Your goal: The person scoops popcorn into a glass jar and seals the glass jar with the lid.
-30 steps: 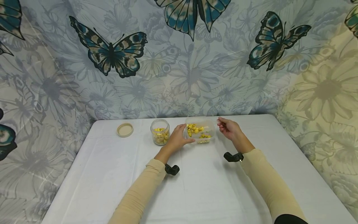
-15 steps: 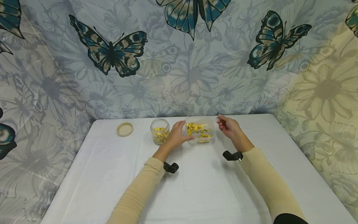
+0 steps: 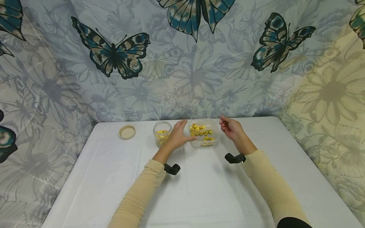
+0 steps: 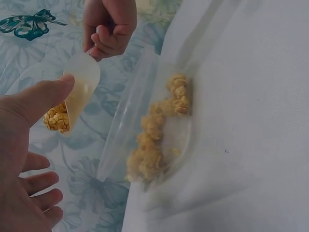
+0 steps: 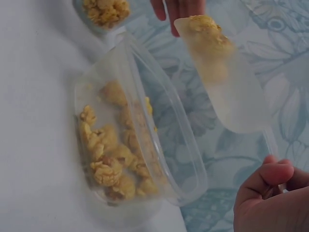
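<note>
My right hand [image 5: 273, 193] grips the thin handle of a translucent scoop [image 5: 241, 108]. Caramel popcorn [image 5: 207, 31] sits at the scoop's front end, raised above a clear plastic container [image 5: 193, 166]. More popcorn lies on the container's bottom. To the left of it, my left hand [image 3: 176, 137] is held with thumb and fingers spread. In the left wrist view its thumb overlaps the scoop's edge; whether they touch I cannot tell. A glass jar [image 3: 157, 137] partly filled with popcorn stands left of that hand, which hides part of it.
A round jar lid [image 3: 127, 132] with a beige rim lies left of the jar. Everything stands on a white-covered table [image 3: 114, 183], near its far edge. Behind rises a butterfly-patterned backdrop [image 3: 196, 79].
My left hand has moved slightly away from me and now covers more of the jar. My right hand, with the scoop, has shifted a little to the left and away from me.
</note>
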Tool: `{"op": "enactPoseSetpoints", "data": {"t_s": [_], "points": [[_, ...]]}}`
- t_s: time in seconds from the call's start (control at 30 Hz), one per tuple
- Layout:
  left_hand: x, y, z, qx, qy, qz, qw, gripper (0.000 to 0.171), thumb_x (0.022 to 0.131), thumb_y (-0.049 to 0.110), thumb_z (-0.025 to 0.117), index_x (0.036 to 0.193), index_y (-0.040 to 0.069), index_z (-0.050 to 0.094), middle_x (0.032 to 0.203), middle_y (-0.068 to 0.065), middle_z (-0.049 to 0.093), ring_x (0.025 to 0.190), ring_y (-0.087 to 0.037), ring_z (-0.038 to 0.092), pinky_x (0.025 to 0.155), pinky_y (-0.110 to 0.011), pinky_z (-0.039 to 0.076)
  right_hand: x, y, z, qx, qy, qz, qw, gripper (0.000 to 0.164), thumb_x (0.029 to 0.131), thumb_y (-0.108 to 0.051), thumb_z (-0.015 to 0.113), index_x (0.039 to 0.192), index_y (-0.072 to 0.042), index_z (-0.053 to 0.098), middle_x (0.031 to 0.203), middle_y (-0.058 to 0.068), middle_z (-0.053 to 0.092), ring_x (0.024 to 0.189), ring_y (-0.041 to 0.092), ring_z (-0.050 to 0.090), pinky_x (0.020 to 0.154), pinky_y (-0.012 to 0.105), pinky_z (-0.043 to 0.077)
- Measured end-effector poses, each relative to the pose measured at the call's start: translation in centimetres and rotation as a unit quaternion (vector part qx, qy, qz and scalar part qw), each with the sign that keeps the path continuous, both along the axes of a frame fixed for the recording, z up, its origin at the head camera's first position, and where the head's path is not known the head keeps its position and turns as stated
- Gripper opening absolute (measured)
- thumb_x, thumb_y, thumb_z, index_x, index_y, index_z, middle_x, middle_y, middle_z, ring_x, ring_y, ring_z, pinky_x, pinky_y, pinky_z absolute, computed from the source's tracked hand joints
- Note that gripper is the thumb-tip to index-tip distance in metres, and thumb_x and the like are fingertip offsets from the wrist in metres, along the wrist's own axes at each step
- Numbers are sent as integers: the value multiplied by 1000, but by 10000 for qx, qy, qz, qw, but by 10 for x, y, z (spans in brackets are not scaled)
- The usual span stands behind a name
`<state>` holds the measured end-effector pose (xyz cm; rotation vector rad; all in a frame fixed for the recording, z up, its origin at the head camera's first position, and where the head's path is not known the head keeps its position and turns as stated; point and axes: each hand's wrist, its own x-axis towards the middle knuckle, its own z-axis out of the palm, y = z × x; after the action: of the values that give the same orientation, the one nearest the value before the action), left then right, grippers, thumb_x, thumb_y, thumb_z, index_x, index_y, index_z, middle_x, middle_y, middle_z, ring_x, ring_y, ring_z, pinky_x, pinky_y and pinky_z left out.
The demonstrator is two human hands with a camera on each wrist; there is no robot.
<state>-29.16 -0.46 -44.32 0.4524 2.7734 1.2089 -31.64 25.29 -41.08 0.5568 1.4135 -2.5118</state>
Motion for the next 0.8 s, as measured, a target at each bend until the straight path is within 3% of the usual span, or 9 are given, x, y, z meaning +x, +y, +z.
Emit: {"op": "enactPoseSetpoints", "data": {"t_s": [0.13, 0.3, 0.57, 0.8], "points": [[1, -2, 5, 82, 99, -60, 9999, 95, 80, 43, 78, 153, 7, 29, 158, -13, 27, 147, -33, 26, 116, -51, 32, 0, -1, 1, -72, 67, -43, 9999, 19, 101, -13, 52, 86, -5, 62, 60, 3, 60, 50, 8, 48, 45, 17, 41], [1, -4, 10, 168, 254, -133, 9994, 96, 79, 41, 79, 153, 5, 29, 158, -14, 27, 147, -34, 26, 117, -51, 31, -1, -2, 1, -180, 127, -60, 9997, 22, 101, -11, 51, 83, -6, 63, 59, 3, 60, 48, 8, 48, 44, 17, 40], [2, -9, 20, -92, 332, -46, 9994, 96, 79, 45, 78, 154, 9, 29, 158, -14, 27, 146, -33, 27, 115, -53, 33, -4, -6, 6, -201, 181, -94, 9996, 23, 100, -12, 52, 82, -7, 65, 59, 3, 60, 49, 9, 48, 44, 17, 40], [5, -16, 30, -314, 645, 71, 9974, 98, 79, 52, 76, 153, 10, 29, 158, -12, 28, 147, -34, 26, 116, -54, 31, -6, -11, 10, -194, 288, 4, 9994, 19, 101, -13, 52, 86, -8, 63, 57, 3, 60, 48, 9, 48, 44, 17, 39]]}}
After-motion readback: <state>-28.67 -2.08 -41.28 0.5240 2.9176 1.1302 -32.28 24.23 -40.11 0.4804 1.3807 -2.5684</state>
